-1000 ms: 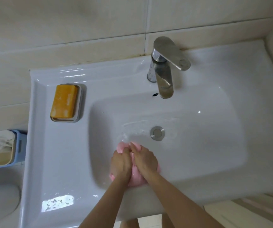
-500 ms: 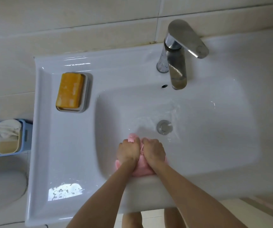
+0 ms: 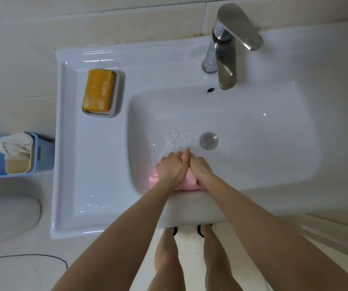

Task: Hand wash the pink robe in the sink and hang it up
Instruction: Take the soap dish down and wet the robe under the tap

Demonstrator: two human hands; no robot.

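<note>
Down at the near wall of the white ceramic sink (image 3: 97, 164), things just shifted. Half a second back we had both fists balled up, kneading the wadded pink fabric robe (image 3: 187, 181), and now our fingers have straightened out. The left hand (image 3: 172, 168) lies flat with its fingers spread. The right hand (image 3: 200, 166) sits right beside it, fingers straight too, and the two sets of fingertips touch out front, pointing toward the round chrome drain (image 3: 208, 140). Neither hand grips anything; both palms just press down on the cloth.

Our guess is we've gone from scrubbing to squashing the water out. There's a thin rippled sheet of water between our fingertips and the drain, and we can't spot any stream from the chrome faucet (image 3: 225, 59). So we're still in the washing part, with wringing and hanging up yet to do.

The robe itself is mostly hidden under both palms. Pink only peeks out on the outer side of the left hand and in the gap between the wrists, tight against the basin's near wall.
</note>
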